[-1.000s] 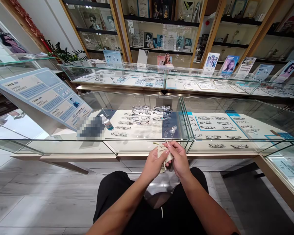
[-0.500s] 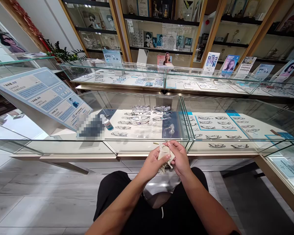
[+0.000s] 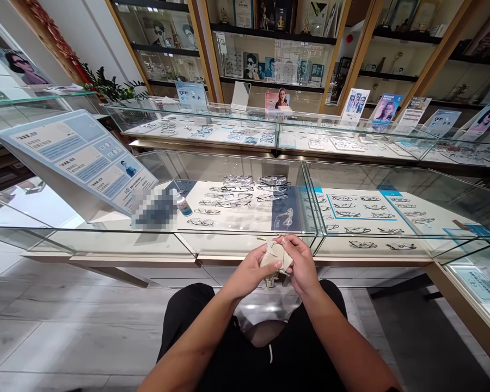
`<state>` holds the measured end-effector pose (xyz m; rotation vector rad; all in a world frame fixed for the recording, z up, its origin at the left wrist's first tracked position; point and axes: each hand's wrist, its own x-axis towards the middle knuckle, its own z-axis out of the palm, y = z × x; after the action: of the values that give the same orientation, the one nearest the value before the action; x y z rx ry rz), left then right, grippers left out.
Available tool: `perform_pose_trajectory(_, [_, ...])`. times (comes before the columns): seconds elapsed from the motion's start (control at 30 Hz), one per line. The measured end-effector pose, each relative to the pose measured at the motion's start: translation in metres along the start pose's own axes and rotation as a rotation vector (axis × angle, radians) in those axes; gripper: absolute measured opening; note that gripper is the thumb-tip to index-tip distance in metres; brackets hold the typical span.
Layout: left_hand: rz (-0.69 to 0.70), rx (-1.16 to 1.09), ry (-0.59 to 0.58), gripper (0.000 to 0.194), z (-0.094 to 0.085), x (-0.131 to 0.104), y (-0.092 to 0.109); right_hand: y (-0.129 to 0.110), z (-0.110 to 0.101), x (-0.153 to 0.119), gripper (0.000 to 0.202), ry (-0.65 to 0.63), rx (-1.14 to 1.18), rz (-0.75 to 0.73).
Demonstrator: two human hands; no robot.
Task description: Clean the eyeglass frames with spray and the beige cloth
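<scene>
A pale beige cloth (image 3: 273,251) is bunched between my two hands, above my lap and close to the front edge of the glass display case. My left hand (image 3: 251,272) is closed on the cloth, its thumb pressed across the front. On the other side my right hand (image 3: 302,265) pinches a thin-rimmed pair of eyeglasses (image 3: 283,238), mostly hidden by cloth and fingers. A slim golden piece (image 3: 261,238) shows just beyond my left fingers; whether it joins the eyeglasses I cannot tell. Loose cloth hangs below my fingers.
Rows of eyeglasses (image 3: 237,190) lie inside the glass case (image 3: 245,258) before me. On its left stand a small white-and-blue bottle (image 3: 183,204) and a large tilted sign (image 3: 81,158). A second display case (image 3: 212,142) runs behind. My knees sit below the case's edge.
The view has shifted slightly. My left thumb and the cloth have moved a little, and more of the cloth's flat front shows. Both hands keep their hold.
</scene>
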<state>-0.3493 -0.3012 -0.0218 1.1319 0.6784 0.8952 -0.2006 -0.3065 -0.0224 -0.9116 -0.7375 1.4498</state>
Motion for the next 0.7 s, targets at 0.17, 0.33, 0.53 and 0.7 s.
perform_pose_trajectory(0.17, [0.041,0.016,0.218,0.055,0.017,0.007,-0.01,0.005,0.006,-0.004,0.035,-0.007,0.026,0.023])
perform_pose_trajectory(0.33, [-0.012,-0.012,0.303,0.07,0.018,0.008,-0.01,-0.001,0.007,-0.005,0.033,-0.054,0.046,0.018])
perform_pose_trajectory(0.53, [0.002,-0.063,0.035,0.057,0.011,-0.002,-0.004,-0.008,0.003,-0.004,0.033,0.002,0.059,0.023])
perform_pose_trajectory(0.7, [0.053,-0.035,0.218,0.06,0.023,0.004,-0.014,-0.002,0.011,-0.012,0.035,0.009,0.071,0.019])
